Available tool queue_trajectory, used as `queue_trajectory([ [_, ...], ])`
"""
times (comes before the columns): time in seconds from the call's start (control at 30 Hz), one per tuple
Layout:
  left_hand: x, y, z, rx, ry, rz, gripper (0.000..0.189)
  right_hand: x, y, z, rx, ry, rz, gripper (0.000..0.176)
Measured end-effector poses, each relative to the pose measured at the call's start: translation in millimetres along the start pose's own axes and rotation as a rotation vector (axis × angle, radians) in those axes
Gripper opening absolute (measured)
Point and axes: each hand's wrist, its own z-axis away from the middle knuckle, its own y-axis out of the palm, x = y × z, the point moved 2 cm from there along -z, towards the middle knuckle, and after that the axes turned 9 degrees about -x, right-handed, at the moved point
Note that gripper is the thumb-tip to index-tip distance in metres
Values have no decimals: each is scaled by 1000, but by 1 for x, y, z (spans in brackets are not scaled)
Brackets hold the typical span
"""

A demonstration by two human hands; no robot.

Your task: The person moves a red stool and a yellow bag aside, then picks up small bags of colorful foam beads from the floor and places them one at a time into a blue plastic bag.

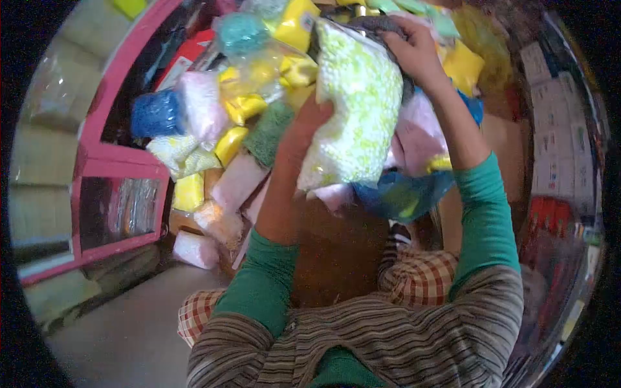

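Observation:
A plump clear bag of white and lime-green bits [359, 103] is held up in front of me, slightly tilted. My left hand [315, 116] grips its left edge, the fingers partly hidden behind it. At the bag's upper right corner, my right hand [414, 52] is closed on a dark grey bundle [378, 24] that shows behind the bag's top edge. Below the bag lies a blue plastic bag [404, 194]. Pale pink packets [419, 126] sit just right of the held bag, and a dark green packet [268, 134] is beside my left wrist.
Yellow packets [246, 108], a blue packet [157, 113] and a teal bag [240, 33] are heaped at the back left. A pink-framed shelf [123, 161] stands at the left. White boxes [553, 142] are stacked at the right. A pale pink block [196, 251] lies near the floor.

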Motion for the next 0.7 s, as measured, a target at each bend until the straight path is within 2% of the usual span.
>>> queue_trajectory([
  [0.03,0,-4,-7,-36,13,-30,42,-8,-10,4,-35,-14,-18,27],
  [0.07,0,-17,-19,514,-378,630,40,-16,-24,10,-46,96,31,26],
  [0.1,-1,-11,-17,520,-390,641,40,-17,-42,13,-55,197,85,26],
  [0.17,3,-10,-20,317,-286,419,39,-4,-72,22,37,22,280,29],
  [0.2,19,-16,-25,66,-271,269,42,-7,-89,24,80,118,382,31],
  [0.23,30,-14,-27,69,-279,268,42,-10,-103,29,118,215,479,33],
  [0.27,40,-12,-28,70,-231,167,43,-8,-113,34,115,222,485,33],
  [0.3,46,-4,-27,72,-186,67,44,4,-123,41,112,91,580,34],
  [0.33,53,1,-31,-35,-198,-122,45,8,-129,47,111,-39,669,36],
  [0.37,63,11,-23,-28,-210,-122,45,6,-135,56,107,-28,677,36],
  [0.43,56,53,6,-40,-26,-221,49,-9,-136,77,361,-82,1034,38],
  [0.47,61,54,2,-44,-109,-319,57,-20,-131,83,531,32,1080,39],
  [0.5,79,39,-16,-37,-120,-322,57,-30,-128,88,529,45,1083,39],
  [0.57,128,0,-55,30,-272,-462,65,-51,-131,96,539,262,1110,38],
  [0.6,127,3,-52,-20,-382,-451,68,-54,-140,89,561,376,917,31],
  [0.63,124,5,-49,-12,-387,-456,68,-50,-149,86,554,384,918,31],
  [0.7,120,7,-46,55,-440,-594,69,-37,-171,71,20,506,53,24],
])
